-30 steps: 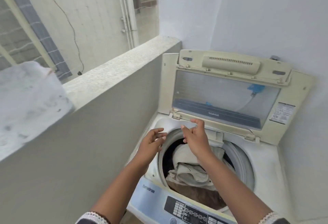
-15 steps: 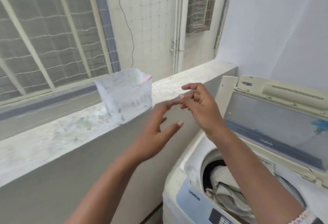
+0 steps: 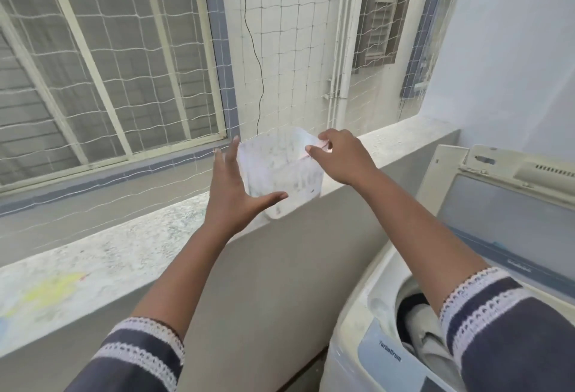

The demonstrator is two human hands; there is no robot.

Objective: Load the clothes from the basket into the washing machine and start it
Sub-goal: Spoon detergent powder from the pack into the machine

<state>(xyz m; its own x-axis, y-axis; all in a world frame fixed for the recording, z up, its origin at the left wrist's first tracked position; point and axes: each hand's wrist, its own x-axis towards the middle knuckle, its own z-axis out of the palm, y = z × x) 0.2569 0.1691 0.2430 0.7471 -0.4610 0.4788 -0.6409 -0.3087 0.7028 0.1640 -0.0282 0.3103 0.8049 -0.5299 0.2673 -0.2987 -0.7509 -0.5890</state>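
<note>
While right hand (image 3: 340,158) pinches the translucent tub (image 3: 281,174) rim on the ledge (image 3: 124,248), left hand (image 3: 231,192) is splayed, not gripping. Risk: one-sided pull tips it off. Clothes (image 3: 426,329) sit in washer (image 3: 373,348).

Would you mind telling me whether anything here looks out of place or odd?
A yellow stain marks the ledge at lower left, like a spill or paint. The translucent container stands at the ledge's inner edge, its sides smudged.

washing machine (image 3: 367,357): lid up | clothes (image 3: 427,334): pale, in drum
</note>
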